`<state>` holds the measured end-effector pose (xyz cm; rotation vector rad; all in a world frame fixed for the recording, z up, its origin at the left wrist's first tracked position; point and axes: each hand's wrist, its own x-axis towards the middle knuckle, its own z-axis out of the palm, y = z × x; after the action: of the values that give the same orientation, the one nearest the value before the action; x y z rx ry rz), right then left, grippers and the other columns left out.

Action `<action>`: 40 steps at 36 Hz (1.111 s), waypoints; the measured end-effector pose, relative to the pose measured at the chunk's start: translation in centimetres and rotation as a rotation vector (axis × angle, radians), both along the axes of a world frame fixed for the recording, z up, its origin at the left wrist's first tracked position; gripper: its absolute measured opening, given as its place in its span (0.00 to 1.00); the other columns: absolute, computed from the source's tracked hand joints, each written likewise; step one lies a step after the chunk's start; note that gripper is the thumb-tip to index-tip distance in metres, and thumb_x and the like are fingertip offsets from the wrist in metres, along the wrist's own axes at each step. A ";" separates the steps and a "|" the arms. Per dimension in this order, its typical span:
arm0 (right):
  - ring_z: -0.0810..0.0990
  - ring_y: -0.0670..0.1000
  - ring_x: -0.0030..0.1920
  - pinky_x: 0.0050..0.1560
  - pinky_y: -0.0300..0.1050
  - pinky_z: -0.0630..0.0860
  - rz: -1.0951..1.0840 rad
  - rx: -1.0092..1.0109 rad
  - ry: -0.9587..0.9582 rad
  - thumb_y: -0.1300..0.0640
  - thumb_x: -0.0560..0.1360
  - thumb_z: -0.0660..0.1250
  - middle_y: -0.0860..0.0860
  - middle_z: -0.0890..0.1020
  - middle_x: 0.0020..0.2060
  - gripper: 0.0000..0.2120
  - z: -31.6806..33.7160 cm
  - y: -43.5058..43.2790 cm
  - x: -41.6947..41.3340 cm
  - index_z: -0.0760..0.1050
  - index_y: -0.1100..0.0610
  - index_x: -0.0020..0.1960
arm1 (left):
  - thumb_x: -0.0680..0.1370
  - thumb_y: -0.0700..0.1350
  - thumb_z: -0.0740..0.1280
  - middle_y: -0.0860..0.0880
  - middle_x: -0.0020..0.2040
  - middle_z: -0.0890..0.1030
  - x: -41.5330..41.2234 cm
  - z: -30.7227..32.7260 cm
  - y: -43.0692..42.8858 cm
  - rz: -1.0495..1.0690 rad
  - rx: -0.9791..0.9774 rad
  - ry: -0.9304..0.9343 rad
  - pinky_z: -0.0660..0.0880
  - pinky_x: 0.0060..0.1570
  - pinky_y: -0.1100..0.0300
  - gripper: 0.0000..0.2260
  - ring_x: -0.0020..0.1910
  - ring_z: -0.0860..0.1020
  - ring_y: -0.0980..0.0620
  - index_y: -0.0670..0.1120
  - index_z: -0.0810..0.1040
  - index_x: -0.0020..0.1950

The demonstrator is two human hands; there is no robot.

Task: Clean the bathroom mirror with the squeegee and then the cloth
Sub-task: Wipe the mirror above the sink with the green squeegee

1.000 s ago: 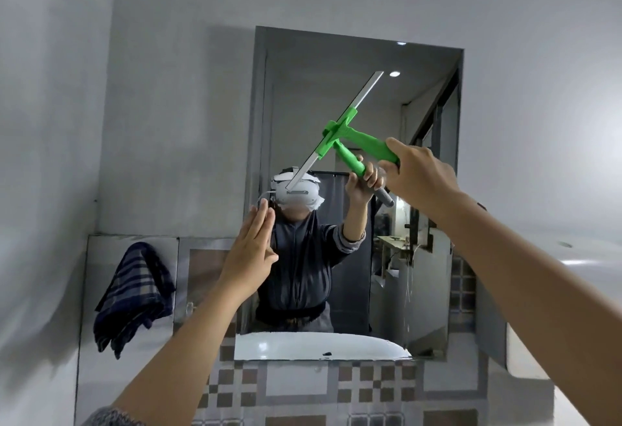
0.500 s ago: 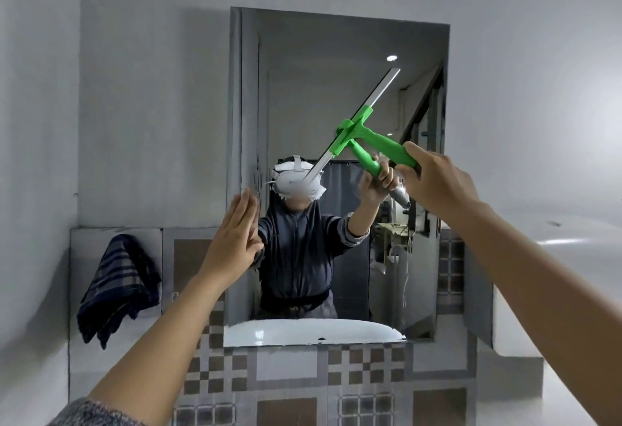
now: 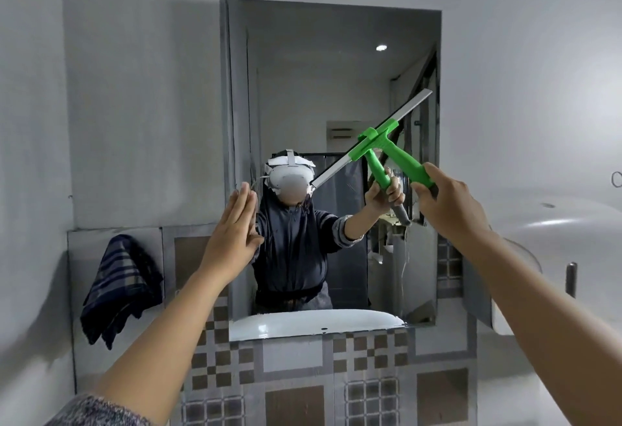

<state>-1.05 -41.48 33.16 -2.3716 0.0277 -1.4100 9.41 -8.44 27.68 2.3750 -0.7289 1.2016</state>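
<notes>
Nearest the camera, the right hand [image 3: 449, 202] grips the green squeegee [image 3: 387, 141] by its handle, the sensible hold for a light, stiff tool. Its blade lies tilted on the mirror [image 3: 336, 89], further right than before. The left hand [image 3: 235, 230] stays flat, fingers together. Beyond, the cloth [image 3: 119, 286] hangs untouched.

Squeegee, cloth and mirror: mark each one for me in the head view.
squeegee [image 3: 378, 139]: head view, on the green head clamping the blade.
cloth [image 3: 119, 286]: head view, middle of the dark plaid cloth hanging on the wall.
mirror [image 3: 319, 65]: head view, bare upper glass.
</notes>
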 end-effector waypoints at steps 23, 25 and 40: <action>0.74 0.54 0.32 0.35 0.49 0.72 0.143 0.644 -0.046 0.53 0.78 0.57 0.56 0.77 0.37 0.10 -5.7 12.0 -0.5 0.71 0.57 0.55 | 0.76 0.42 0.67 0.52 0.75 0.39 0.6 -1.0 3.1 -0.034 0.010 -0.027 0.61 0.70 0.51 0.36 0.75 0.42 0.51 0.44 0.46 0.75; 0.73 0.52 0.32 0.34 0.48 0.71 0.159 0.703 -0.063 0.53 0.79 0.57 0.55 0.75 0.37 0.11 -5.8 13.1 -0.2 0.71 0.59 0.55 | 0.75 0.42 0.67 0.52 0.75 0.40 0.6 -1.1 2.9 -0.036 0.010 -0.029 0.61 0.69 0.52 0.36 0.75 0.43 0.50 0.43 0.48 0.75; 0.70 0.42 0.31 0.26 0.34 0.66 0.361 1.087 -0.152 0.56 0.81 0.54 0.48 0.71 0.35 0.10 -2.9 20.5 0.5 0.67 0.62 0.56 | 0.75 0.40 0.68 0.48 0.77 0.46 0.6 -1.9 1.9 -0.072 0.068 -0.101 0.57 0.67 0.59 0.35 0.75 0.44 0.50 0.41 0.51 0.75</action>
<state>-0.59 -20.97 30.29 -1.2907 0.2430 -0.9961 10.05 -6.57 25.82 2.3341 -0.8938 1.2938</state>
